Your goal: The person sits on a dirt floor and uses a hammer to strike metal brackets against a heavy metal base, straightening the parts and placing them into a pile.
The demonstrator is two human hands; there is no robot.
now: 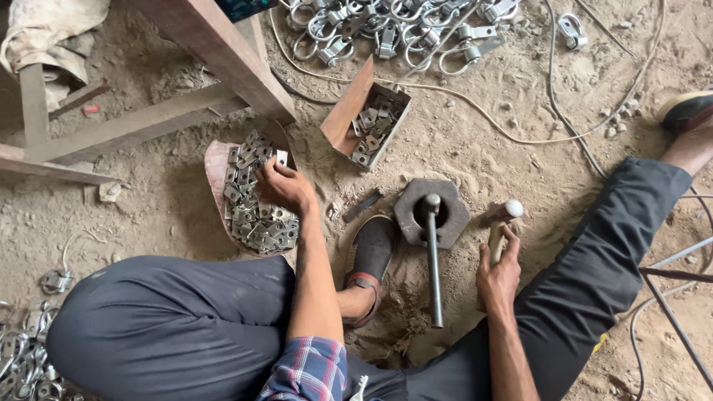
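**Hammer upright, hand in the plates**

Right hand (499, 276) grips the hammer (502, 223) — handle near-vertical, head away from the person, beside the hexagonal block (449, 215). Left hand (284, 186) curls over the plate pile (252, 215), fingers closed on pieces; open dirt lies rightward.

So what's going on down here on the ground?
A person sits on the sandy ground. The left hand reaches into a pile of small flat metal plates on a tray, fingers on one piece. The right hand grips the handle of a hammer, its head resting near a hexagonal metal block. A long steel rod stands in the block's middle hole. Beyond it sits an open box of similar plates, and further off a heap of finished metal clamps.
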